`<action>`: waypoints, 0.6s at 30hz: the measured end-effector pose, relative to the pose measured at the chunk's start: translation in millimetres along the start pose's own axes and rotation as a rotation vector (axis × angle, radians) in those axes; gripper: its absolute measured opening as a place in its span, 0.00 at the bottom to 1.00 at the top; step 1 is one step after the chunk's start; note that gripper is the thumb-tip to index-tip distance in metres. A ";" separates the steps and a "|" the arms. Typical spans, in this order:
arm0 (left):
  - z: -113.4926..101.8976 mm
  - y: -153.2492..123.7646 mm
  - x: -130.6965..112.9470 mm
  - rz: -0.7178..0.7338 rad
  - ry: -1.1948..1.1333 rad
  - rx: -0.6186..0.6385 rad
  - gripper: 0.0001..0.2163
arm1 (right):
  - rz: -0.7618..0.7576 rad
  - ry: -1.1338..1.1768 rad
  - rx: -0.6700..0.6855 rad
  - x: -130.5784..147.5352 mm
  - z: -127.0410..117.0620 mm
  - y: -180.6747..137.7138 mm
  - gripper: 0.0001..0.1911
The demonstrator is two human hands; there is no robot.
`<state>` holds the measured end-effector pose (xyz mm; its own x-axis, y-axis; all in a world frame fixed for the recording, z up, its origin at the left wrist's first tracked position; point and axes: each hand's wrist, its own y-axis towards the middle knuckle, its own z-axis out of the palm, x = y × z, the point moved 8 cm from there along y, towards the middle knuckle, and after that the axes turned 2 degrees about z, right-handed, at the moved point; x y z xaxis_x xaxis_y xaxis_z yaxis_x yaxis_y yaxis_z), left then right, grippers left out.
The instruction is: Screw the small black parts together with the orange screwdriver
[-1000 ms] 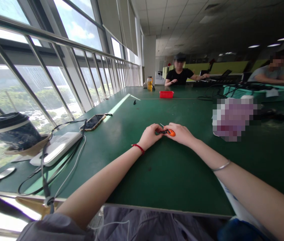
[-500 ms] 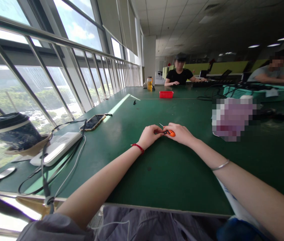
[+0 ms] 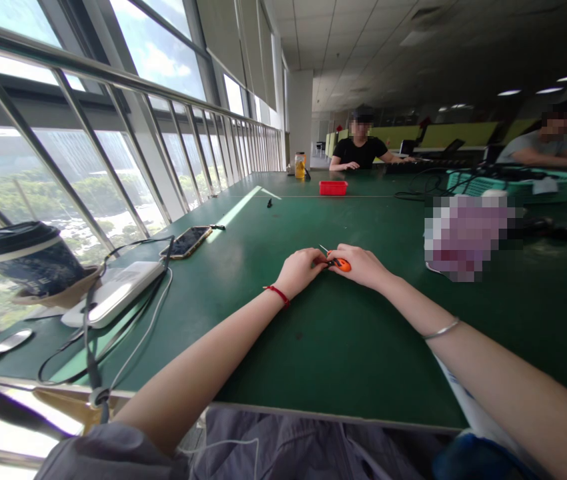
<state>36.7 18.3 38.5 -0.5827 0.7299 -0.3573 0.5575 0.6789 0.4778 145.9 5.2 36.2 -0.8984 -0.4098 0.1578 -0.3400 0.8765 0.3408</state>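
My right hand (image 3: 358, 265) is closed around a small tool (image 3: 342, 265) with an orange and black handle. A thin metal tip pokes up and left beside my right fingers; the tool's exact kind is hard to tell. At its left end my left hand (image 3: 303, 268) is pinched, its fingertips meeting the black part of the tool or a small dark piece against it. My fingers hide what lies between them. Both hands are close together just above the green table (image 3: 263, 333).
To the left lie a phone (image 3: 187, 242), a white power bank (image 3: 126, 293) with cables, and a lidded cup (image 3: 33, 257). Farther off are a small black piece (image 3: 269, 203), a red box (image 3: 333, 188), a jar (image 3: 299, 167), and a teal basket (image 3: 518, 190). Two people sit beyond.
My left fingertips have shifted slightly, closing in on the tool, so less of the dark part between the hands shows. The rest stays nearly the same, apart from a slight camera shift.
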 end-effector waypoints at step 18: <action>-4.6 -0.5 -21.1 0.228 0.387 -0.016 0.06 | 0.038 -0.042 -0.003 -1.7 -0.5 0.6 0.11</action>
<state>45.9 2.2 49.6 -0.6258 0.7755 0.0834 0.6900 0.5006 0.5228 147.4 6.4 36.6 -0.9217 -0.3650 0.1317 -0.3044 0.8906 0.3380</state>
